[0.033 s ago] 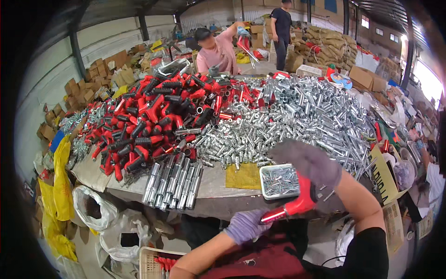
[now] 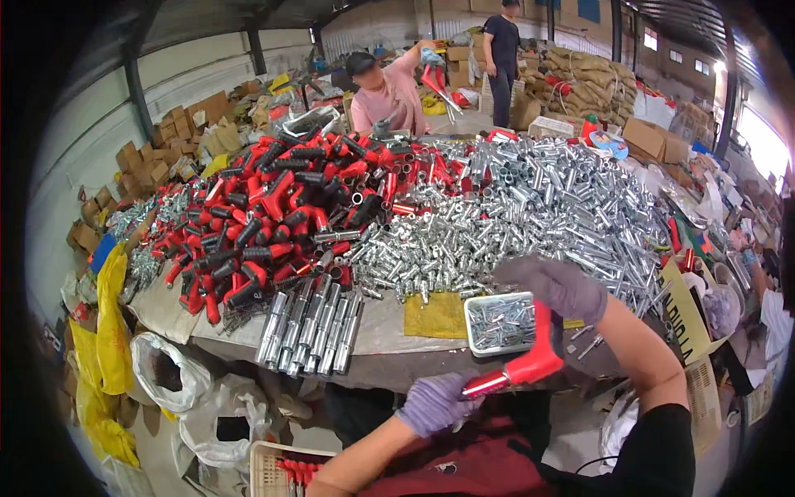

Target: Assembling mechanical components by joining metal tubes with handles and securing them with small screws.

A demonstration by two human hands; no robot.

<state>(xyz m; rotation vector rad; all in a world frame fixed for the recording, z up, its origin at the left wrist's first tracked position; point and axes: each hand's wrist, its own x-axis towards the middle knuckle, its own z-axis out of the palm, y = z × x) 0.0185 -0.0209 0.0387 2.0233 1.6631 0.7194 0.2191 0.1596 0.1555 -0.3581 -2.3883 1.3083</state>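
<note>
My left hand (image 2: 437,404), in a grey-purple glove, is closed around the shiny metallic tube end of a red angled handle (image 2: 534,362). The handle bends upward toward my gloved right hand (image 2: 561,288), which lies over its upper end with the fingers stretched out to the left. Whether that palm presses on the handle or just hovers there, I cannot tell. Just left of the handle's upright part sits a white tray (image 2: 474,351) of small screws or pins. Behind the tray spreads a heap of small silver metal sleeves (image 2: 439,248).
Red-and-black handles (image 2: 257,207) are piled at the left, with several silver tubes (image 2: 310,327) lined up before them. White sacks (image 2: 166,373) and a crate (image 2: 263,464) stand below the table edge. Across the table sits a person in pink (image 2: 385,108); another stands behind.
My right hand has shifted very slightly to the right at the handle's upper end. My left hand keeps its hold on the tube end.
</note>
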